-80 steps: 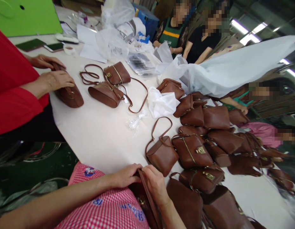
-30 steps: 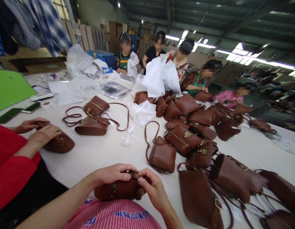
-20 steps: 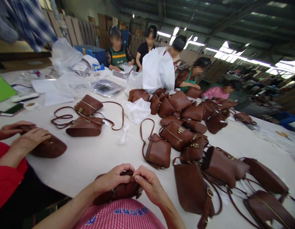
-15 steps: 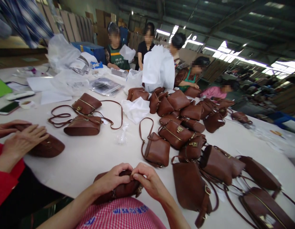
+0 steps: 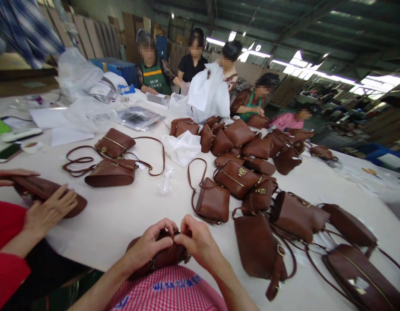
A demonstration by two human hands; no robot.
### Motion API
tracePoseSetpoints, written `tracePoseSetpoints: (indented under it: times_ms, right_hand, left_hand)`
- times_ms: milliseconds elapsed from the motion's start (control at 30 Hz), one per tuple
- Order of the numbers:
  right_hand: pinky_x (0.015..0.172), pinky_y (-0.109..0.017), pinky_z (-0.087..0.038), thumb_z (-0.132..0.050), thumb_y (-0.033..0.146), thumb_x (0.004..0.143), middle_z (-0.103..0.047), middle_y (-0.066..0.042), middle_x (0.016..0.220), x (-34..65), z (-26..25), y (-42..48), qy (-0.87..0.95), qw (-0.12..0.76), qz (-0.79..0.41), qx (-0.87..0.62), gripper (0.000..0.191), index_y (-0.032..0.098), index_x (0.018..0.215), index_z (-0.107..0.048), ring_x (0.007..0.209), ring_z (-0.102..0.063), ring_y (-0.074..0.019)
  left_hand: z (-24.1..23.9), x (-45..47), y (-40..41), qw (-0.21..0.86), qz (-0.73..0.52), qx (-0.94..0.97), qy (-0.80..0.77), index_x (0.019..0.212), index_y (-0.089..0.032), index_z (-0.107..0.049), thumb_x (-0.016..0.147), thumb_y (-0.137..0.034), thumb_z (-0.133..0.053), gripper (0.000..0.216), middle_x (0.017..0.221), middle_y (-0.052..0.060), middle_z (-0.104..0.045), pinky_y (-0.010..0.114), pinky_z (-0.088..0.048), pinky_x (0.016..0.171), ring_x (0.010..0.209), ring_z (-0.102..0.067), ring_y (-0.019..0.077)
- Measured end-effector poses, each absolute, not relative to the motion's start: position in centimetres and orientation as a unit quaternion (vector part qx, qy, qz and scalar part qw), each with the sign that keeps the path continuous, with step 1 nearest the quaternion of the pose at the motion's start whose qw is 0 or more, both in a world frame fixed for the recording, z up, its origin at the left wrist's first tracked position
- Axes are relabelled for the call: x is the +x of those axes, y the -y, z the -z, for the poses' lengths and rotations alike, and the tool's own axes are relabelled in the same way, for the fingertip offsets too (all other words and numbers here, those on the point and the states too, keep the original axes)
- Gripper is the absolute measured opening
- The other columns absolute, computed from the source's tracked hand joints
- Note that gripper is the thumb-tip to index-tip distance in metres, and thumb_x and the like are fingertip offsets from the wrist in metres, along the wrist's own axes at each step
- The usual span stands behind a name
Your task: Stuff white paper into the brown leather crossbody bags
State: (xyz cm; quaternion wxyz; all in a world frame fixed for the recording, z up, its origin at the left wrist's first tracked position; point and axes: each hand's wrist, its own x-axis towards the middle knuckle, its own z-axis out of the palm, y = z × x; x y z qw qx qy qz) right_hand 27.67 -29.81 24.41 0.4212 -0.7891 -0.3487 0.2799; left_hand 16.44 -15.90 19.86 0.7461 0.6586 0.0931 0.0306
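At the near edge of the white counter (image 5: pixel 128 216), the left hand (image 5: pixel 148 248) and right hand (image 5: pixel 195 242) curl together over a small brown bag (image 5: pixel 161 258), fingertips pinching its top. A pile of brown bags (image 5: pixel 252 172) lies to the right, and a co-worker's hand (image 5: pixel 47 211) rests on another bag (image 5: pixel 44 192) at the left.

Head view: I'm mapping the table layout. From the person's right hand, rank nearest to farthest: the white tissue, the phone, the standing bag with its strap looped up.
From the right hand, gripping the held bag:
1. Standing bag, just ahead, slightly right.
2. White tissue, mid-table, farther ahead.
3. Phone, far left edge.
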Motion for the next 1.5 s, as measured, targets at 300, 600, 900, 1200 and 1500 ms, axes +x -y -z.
tracePoseSetpoints:
  times_ms: [300, 600, 900, 1200, 1500]
  right_hand:
    - [0.097, -0.033, -0.043, -0.055, 0.028, 0.09, -0.067, -0.005, 0.116, 30.3, -21.6, 32.5, 0.396, 0.489, -0.271, -0.728, 0.019, 0.021, 0.104, -0.066, 0.108, -0.06, -0.0187]
    - [0.085, -0.036, -0.048, -0.078, 0.04, 0.075, -0.067, -0.008, 0.104, 30.3, -12.4, 35.0, 0.457, 0.411, -0.255, -0.747, 0.052, 0.021, 0.12, -0.061, 0.096, -0.061, -0.0235]
    - [0.079, -0.029, -0.045, -0.072, 0.027, 0.082, -0.058, -0.001, 0.091, 31.3, -15.7, 36.8, 0.418, 0.404, -0.23, -0.781, 0.028, 0.024, 0.109, -0.066, 0.089, -0.058, -0.019]
    - [0.083, -0.035, -0.049, -0.075, 0.028, 0.077, -0.062, -0.004, 0.096, 30.4, -14.1, 38.3, 0.369, 0.443, -0.236, -0.782, 0.035, 0.022, 0.11, -0.065, 0.092, -0.059, -0.0216]
    - [0.08, -0.034, -0.053, -0.06, 0.018, 0.083, -0.066, -0.005, 0.095, 29.5, -14.3, 39.4, 0.335, 0.488, -0.244, -0.768, 0.018, 0.021, 0.1, -0.066, 0.09, -0.062, -0.0207]
  left_hand:
    - [-20.5, 16.3, 16.8, 0.603, -0.095, 0.774, -0.168, 0.079, -0.022, -0.053, 0.085, -0.033, -0.052, 0.013, 0.088, 0.004, -0.064, 0.034, -0.047, 0.083, 0.088, -0.06, 0.022]
    - [-19.7, 14.7, 14.6, 0.672, -0.123, 0.696, -0.223, 0.074, -0.02, -0.054, 0.08, -0.034, -0.061, 0.016, 0.092, 0.004, -0.067, 0.033, -0.05, 0.082, 0.092, -0.063, 0.0235]
    - [-14.0, 12.4, 13.6, 0.647, -0.134, 0.695, -0.283, 0.073, -0.019, -0.058, 0.077, -0.044, -0.067, 0.026, 0.093, 0.009, -0.073, 0.038, -0.053, 0.085, 0.095, -0.066, 0.0276]
    - [-15.2, 11.5, 13.4, 0.429, -0.173, 0.88, -0.104, 0.092, -0.025, -0.072, 0.086, -0.024, -0.055, 0.017, 0.093, 0.006, -0.073, 0.028, -0.056, 0.081, 0.089, -0.068, 0.0215]
    - [-13.6, 11.7, 13.7, 0.289, -0.255, 0.915, -0.118, 0.081, -0.023, -0.057, 0.086, -0.017, -0.045, 0.015, 0.077, 0.003, -0.064, 0.025, -0.055, 0.07, 0.073, -0.065, 0.0175]
